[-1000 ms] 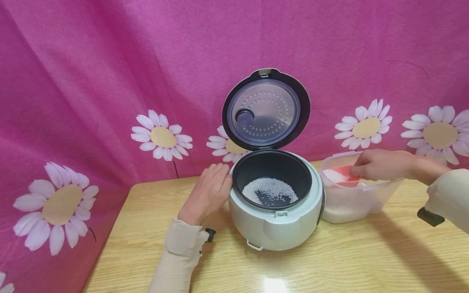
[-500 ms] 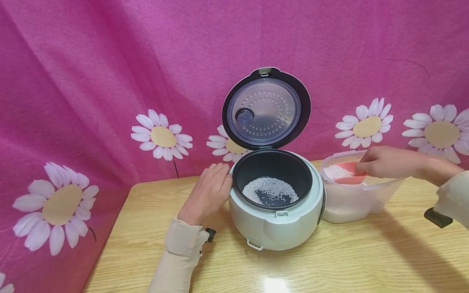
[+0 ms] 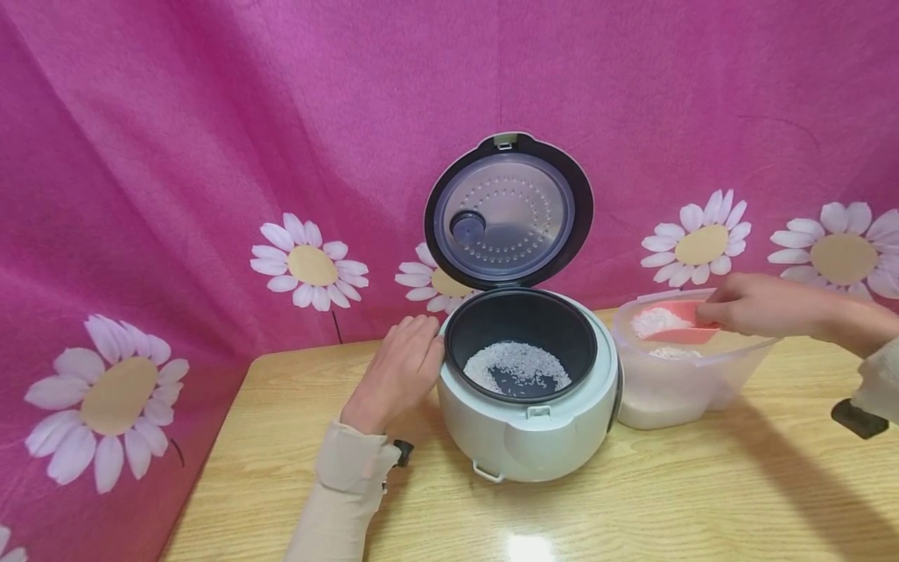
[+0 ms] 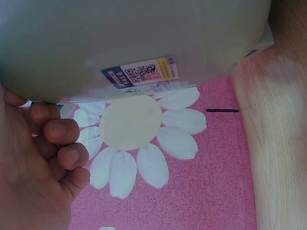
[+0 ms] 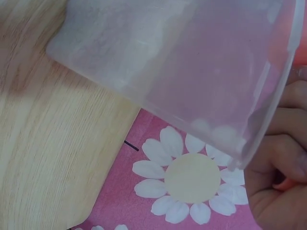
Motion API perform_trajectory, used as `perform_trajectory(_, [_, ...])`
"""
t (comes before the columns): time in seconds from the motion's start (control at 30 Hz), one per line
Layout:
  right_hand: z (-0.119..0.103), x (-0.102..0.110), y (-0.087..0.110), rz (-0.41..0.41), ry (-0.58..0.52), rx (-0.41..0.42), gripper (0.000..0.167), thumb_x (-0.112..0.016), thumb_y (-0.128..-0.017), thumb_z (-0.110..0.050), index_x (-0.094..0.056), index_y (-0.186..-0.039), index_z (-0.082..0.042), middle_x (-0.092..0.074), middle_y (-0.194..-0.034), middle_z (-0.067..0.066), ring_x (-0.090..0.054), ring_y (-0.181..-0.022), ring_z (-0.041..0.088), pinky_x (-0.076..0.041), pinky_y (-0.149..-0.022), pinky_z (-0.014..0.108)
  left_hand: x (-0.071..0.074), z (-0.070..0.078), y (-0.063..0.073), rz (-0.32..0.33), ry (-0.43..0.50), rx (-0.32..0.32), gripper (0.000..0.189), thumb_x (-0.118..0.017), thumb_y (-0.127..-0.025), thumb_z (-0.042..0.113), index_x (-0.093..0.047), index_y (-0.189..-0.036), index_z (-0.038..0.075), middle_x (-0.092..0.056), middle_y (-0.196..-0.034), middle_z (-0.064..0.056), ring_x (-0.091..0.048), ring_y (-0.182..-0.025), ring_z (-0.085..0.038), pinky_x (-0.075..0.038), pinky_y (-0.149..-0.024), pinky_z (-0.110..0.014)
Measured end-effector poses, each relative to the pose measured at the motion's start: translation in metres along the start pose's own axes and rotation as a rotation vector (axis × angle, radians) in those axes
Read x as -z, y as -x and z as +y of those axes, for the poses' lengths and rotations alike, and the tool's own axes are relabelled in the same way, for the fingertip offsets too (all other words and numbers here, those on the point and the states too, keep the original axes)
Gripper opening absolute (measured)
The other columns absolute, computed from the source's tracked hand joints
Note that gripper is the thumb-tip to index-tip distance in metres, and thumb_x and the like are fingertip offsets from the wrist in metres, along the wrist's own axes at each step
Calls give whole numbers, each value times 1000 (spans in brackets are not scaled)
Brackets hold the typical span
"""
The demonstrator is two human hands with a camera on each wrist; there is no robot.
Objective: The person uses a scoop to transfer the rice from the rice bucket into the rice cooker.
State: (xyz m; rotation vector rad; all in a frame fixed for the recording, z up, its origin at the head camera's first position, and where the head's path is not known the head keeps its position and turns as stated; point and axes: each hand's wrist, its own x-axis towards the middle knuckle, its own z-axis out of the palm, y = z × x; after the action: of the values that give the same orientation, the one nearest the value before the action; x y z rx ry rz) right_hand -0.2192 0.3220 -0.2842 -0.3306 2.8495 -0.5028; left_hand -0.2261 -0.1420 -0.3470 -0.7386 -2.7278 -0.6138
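A pale green rice cooker [image 3: 534, 449] stands with its lid [image 3: 513, 226] raised. White rice [image 3: 518, 361] partly covers the bottom of its dark inner pot [image 3: 520, 311]. My left hand [image 3: 399, 365] holds the cooker at its left rim; in the left wrist view the fingers [image 4: 63, 132] curl close to its body. To the right, my right hand [image 3: 769, 308] grips a coral-pink scoop [image 3: 687, 336] carrying rice [image 3: 657, 321]. The scoop is over the mouth of a translucent plastic container [image 3: 730, 378], which has more rice inside. The scoop's handle is mostly hidden by my fingers.
The wooden table [image 3: 316, 406] bears both the cooker and the container. Close behind them hangs a pink curtain [image 3: 351, 117] with large daisies. A sticker with a QR code [image 4: 140, 74] is on the cooker's side.
The right hand has moved right and slightly up with the rice-filled scoop, which is now higher in the container's mouth. The left hand and cooker have stayed put.
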Motion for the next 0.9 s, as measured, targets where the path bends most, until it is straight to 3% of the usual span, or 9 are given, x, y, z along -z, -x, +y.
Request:
perform_trajectory(0.27, [5,2,4,42,-26,-11,35,-51,-104,-29,-57,-73,-15,-33,-62,-9,-30,-56,3,-32,-54,25,-1,0,0,3,-5,-2,17,-45,-102,28,-55,-99,15,-51,-86,-1,-48,-90,-17,-43,-81,-32])
perform_trajectory(0.5, [5,5,5,51,-50,-43,34,-51,-105,-31,-62,-78,-13,-32,-62,-8,-29,-56,3,-31,-55,27,0,0,0,8,-7,-6,17,-44,-103,27,-55,-98,15,-50,-86,-1,-48,-90,-17,-43,-80,-31])
perform_trajectory(0.9, [-15,7,5,65,-95,-29,43,-54,-104,-33,-48,-65,-16,-28,-58,-9,-25,-53,4,-29,-50,25,0,0,1,-5,1,5,18,-45,-102,29,-56,-102,15,-52,-88,-1,-49,-91,-17,-44,-82,-32])
